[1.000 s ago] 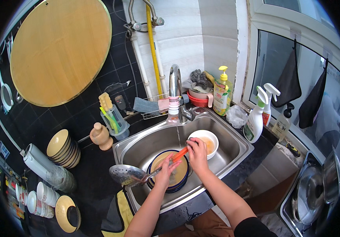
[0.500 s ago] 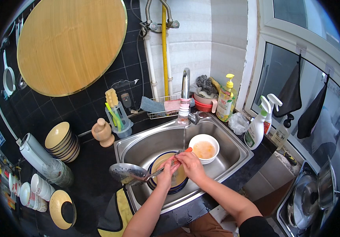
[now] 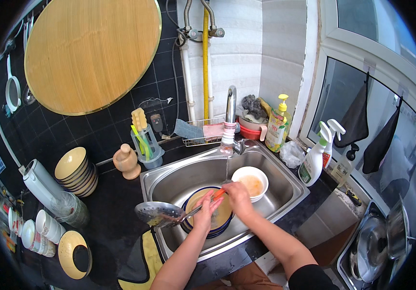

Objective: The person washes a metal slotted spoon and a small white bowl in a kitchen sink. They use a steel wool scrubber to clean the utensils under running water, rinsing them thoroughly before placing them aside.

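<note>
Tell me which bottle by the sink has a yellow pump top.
The yellow-green soap bottle behind the sink, right of the tap. The two white bottles at the sink's right end have trigger sprayers instead.

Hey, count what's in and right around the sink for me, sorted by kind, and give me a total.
Hands: 2, left hand and right hand, over the plate
Plate: 1, plate in the sink
White bowl: 1, bowl
Skimmer: 1, skimmer
Spray bottles: 2, spray bottles
Soap bottle: 1, soap bottle
Total: 8

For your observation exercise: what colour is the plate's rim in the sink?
Dark blue rim on the plate, seen in the head view.
</note>
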